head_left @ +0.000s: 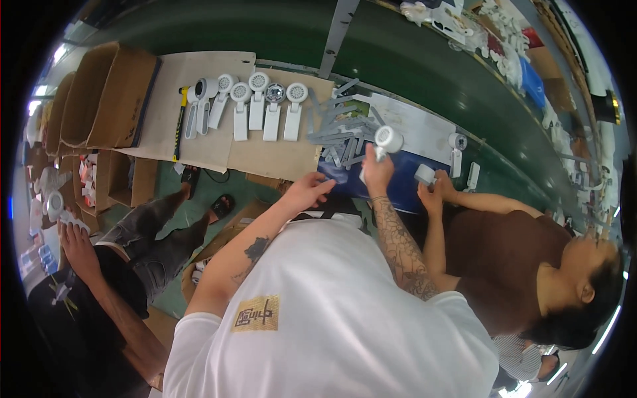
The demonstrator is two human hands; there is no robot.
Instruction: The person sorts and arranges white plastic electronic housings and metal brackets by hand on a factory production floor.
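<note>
Your right hand [378,174] grips a white fan [388,139] below its round head, above the blue mat [410,174]; your left hand [308,191], loosely open, appears empty.

Gripped this way, the head is clear of your palm, likely for viewing. Other fans [257,99] lie rowed on cardboard [265,159], handles toward you, presumably for easy pick-up; grey strips [342,129] are heaped beside them.

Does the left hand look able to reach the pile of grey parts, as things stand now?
Probably yes: the left hand appears empty and is near the pile of grey parts, with nothing visible blocking the way between them.
</note>
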